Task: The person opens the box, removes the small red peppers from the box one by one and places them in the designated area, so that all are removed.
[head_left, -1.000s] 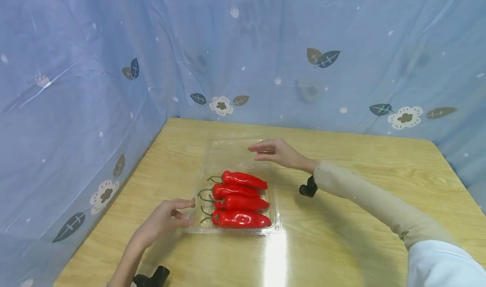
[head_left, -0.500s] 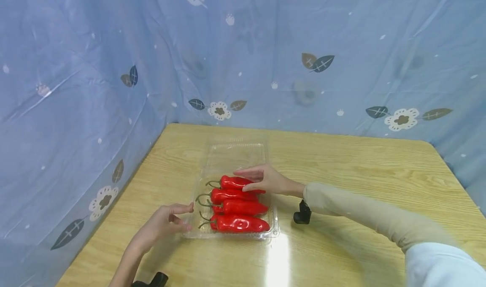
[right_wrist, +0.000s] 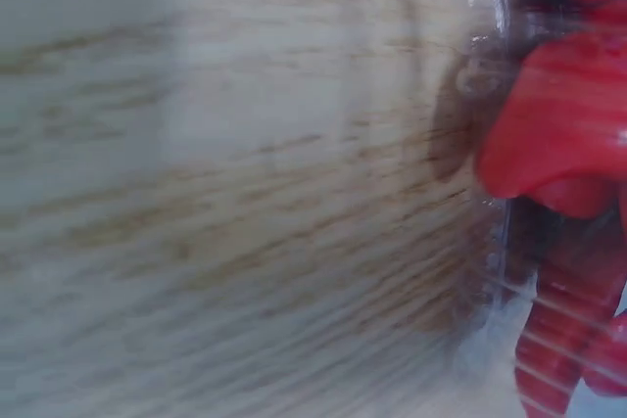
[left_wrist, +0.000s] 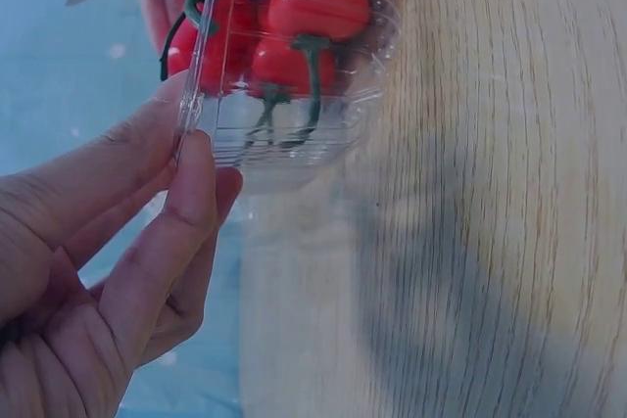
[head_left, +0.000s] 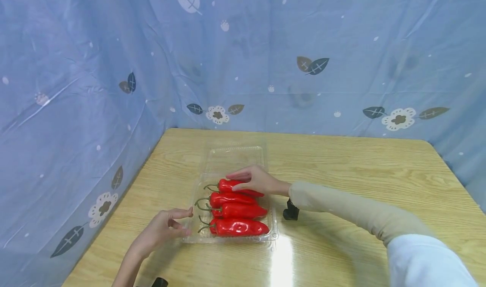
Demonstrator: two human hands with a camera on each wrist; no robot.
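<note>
Several red peppers with green stems lie side by side in a clear plastic clamshell box [head_left: 275, 223], its lid [head_left: 235, 158] folded back flat behind it. My right hand [head_left: 256, 180] is over the farthest red pepper [head_left: 225, 185], thumb on its near side and fingers behind it, seeming to grip it in the box. The right wrist view shows red peppers [right_wrist: 558, 124] and the box's edge, but no hand. My left hand [head_left: 161, 232] pinches the box's left rim; in the left wrist view its thumb and fingers [left_wrist: 181, 208] meet at the clear edge.
A wooden table [head_left: 341, 169] carries the box and extends to the right of it. A blue patterned curtain [head_left: 243, 67] hangs behind and along the left side. A black wrist device [head_left: 291, 211] sits below the right wrist.
My right hand has come down from above the lid onto the farthest pepper, then shifted slightly left. My left hand stays at the box's left edge. The head view has tilted up a little.
</note>
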